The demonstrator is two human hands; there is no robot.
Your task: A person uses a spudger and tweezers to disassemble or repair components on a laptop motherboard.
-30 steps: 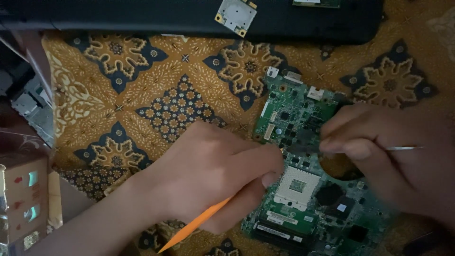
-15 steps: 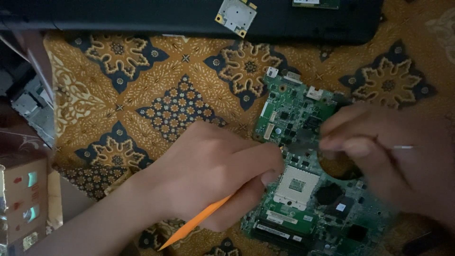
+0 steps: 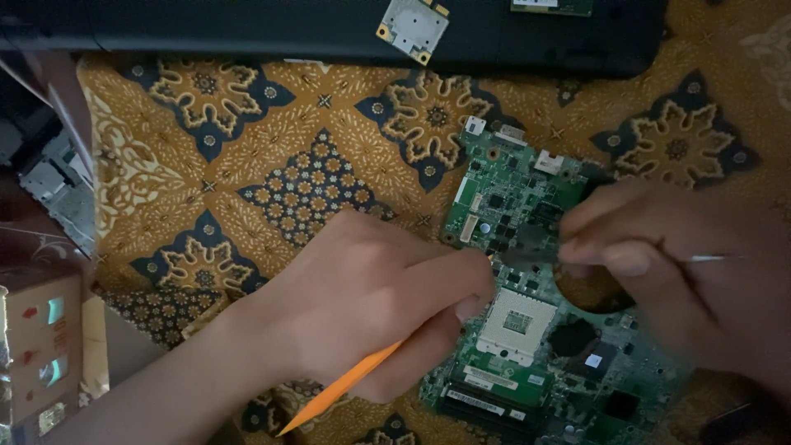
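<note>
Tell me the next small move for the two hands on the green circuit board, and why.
Probably ease the thin metal tool in the right hand a touch further under the dark part near the board's middle. The left hand, holding an orange tool, already presses on the green circuit board beside the square socket, so the board looks steadied. The tool tip is blurred, so its contact is unclear.

Packages and labels around the green circuit board

A cardboard box (image 3: 37, 346) stands at the lower left edge, brownish, with red marks and pale teal window-like patches on its face; on the circuit board (image 3: 527, 214) lie small labels: a white square sticker (image 3: 593, 361) near the lower right, and pale oblong stickers (image 3: 494, 381) along the bottom slots, beside the white square socket; their print is too small to tell.
</note>
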